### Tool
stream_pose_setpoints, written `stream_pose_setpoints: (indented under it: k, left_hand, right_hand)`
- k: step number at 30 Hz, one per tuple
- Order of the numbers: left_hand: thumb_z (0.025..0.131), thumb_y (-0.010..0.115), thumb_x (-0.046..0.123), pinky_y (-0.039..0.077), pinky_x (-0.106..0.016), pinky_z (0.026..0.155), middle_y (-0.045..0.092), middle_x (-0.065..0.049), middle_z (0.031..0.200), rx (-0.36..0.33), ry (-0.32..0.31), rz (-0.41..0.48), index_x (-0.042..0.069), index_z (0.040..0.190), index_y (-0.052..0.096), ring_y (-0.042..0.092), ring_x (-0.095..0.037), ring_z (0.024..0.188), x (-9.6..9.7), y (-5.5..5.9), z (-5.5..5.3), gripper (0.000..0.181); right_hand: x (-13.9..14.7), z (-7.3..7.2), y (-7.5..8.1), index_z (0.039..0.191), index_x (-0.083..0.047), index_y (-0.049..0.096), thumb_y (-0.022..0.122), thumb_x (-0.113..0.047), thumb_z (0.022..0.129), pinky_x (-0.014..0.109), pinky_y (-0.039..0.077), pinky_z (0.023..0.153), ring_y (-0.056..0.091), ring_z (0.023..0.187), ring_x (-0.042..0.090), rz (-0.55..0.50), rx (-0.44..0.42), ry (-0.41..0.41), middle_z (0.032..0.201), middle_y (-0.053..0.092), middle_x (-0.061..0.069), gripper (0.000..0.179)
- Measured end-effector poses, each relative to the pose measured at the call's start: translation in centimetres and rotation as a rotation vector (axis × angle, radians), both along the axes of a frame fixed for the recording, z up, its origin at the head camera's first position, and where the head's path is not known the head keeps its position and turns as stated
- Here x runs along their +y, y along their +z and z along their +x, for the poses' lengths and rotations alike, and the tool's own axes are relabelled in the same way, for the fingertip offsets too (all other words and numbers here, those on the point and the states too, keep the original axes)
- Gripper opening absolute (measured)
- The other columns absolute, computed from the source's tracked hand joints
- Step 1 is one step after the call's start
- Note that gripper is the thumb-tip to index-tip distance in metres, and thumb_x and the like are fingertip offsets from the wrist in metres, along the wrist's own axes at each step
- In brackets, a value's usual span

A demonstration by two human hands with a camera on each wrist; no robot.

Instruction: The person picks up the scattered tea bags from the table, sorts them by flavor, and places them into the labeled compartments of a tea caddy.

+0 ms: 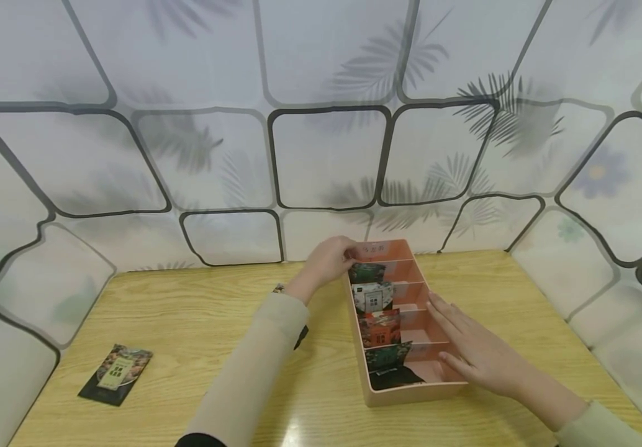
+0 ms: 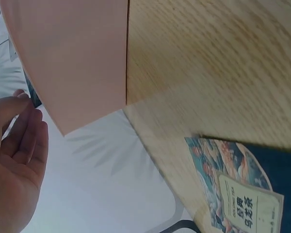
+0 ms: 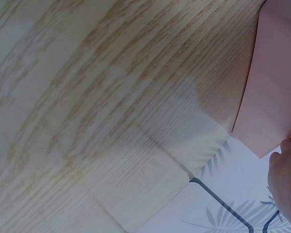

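Observation:
A long pink divided box (image 1: 416,392) stands on the table. My left hand (image 1: 328,264) is at its far left edge, thumb and fingertips pinched at the corner of a dark green tea packet (image 1: 368,273); only a sliver of that packet shows in the left wrist view. My right hand (image 1: 480,354) rests with extended fingers on the box's right rim. Nearer compartments hold a white tea packet (image 1: 373,298), a red tea packet (image 1: 381,329) and another dark green packet (image 1: 388,356). The farthest compartment bears a label (image 1: 375,248).
An oolong tea packet (image 2: 247,204) lies on the table left of the box, mostly hidden under my left forearm in the head view. Farther left lies a dark packet with a yellow label (image 1: 115,374). A patterned white curtain (image 1: 326,155) borders the wooden table (image 1: 187,323).

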State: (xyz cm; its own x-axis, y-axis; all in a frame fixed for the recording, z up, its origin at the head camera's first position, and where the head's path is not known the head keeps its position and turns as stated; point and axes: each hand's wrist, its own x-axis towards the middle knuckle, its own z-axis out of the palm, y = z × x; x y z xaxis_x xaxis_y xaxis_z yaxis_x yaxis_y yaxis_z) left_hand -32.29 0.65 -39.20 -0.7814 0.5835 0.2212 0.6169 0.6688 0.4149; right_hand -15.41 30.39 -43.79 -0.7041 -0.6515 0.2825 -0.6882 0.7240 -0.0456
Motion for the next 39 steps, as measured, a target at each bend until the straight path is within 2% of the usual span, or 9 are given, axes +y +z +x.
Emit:
stream_pose_setpoints:
  k: [8, 14, 22, 28, 32, 39]
  left_hand:
    - [0.091, 0.063, 0.016, 0.050, -0.027, 0.078, 0.067, 0.002, 0.098, -0.001, 0.012, 0.016, 0.011, 0.101, 0.070, 0.059, -0.011, 0.087, -1.6, 0.5, -0.1, 0.013]
    - [0.091, 0.062, 0.015, 0.050, -0.029, 0.078, 0.067, 0.001, 0.095, -0.002, 0.023, 0.006, 0.011, 0.099, 0.069, 0.060, -0.013, 0.086, -3.5, 1.0, -0.2, 0.011]
    - [0.092, 0.062, 0.016, 0.050, -0.030, 0.077, 0.067, 0.000, 0.093, -0.065, 0.042, 0.020, 0.009, 0.098, 0.070, 0.060, -0.013, 0.085, -6.2, 1.0, -0.1, 0.012]
    - [0.092, 0.062, 0.018, 0.049, -0.030, 0.074, 0.066, 0.001, 0.090, -0.086, 0.060, 0.013, 0.013, 0.094, 0.069, 0.059, -0.012, 0.081, -8.2, 0.1, -0.4, 0.009]
    - [0.092, 0.061, 0.018, 0.049, -0.031, 0.073, 0.065, 0.001, 0.088, -0.135, 0.089, 0.006, 0.015, 0.093, 0.068, 0.058, -0.013, 0.080, -9.4, -0.5, -0.4, 0.008]
    - [0.092, 0.061, 0.015, 0.050, -0.033, 0.075, 0.065, -0.004, 0.089, -0.203, 0.104, 0.010, 0.006, 0.101, 0.068, 0.059, -0.016, 0.082, -11.3, -1.6, -0.1, 0.015]
  right_hand:
    - [0.0, 0.0, 0.0, 0.147, 0.002, 0.023, 0.065, -0.024, 0.086, 0.027, 0.004, 0.118, 0.023, 0.141, 0.035, -0.008, 0.008, 0.007, 0.154, 0.019, 0.021, 0.080]
    - [0.0, 0.0, -0.1, 0.146, 0.004, 0.025, 0.067, -0.022, 0.084, 0.026, 0.004, 0.118, 0.025, 0.140, 0.035, -0.030, 0.027, 0.025, 0.153, 0.021, 0.022, 0.080]
    - [0.1, 0.1, -0.1, 0.147, 0.002, 0.024, 0.067, -0.023, 0.085, 0.024, 0.003, 0.117, 0.023, 0.141, 0.032, -0.012, 0.011, 0.011, 0.154, 0.021, 0.020, 0.080]
    - [0.1, 0.1, 0.0, 0.147, 0.002, 0.024, 0.067, -0.024, 0.085, 0.024, 0.004, 0.117, 0.024, 0.140, 0.032, -0.007, 0.012, 0.004, 0.153, 0.022, 0.020, 0.080]
    - [0.0, 0.2, 0.1, 0.147, 0.002, 0.024, 0.067, -0.023, 0.085, 0.025, 0.004, 0.118, 0.024, 0.140, 0.033, -0.010, 0.013, 0.005, 0.153, 0.022, 0.020, 0.080]
    - [0.0, 0.2, 0.1, 0.147, 0.002, 0.024, 0.067, -0.024, 0.085, 0.025, 0.004, 0.118, 0.024, 0.140, 0.033, -0.007, 0.014, 0.001, 0.154, 0.021, 0.020, 0.080]
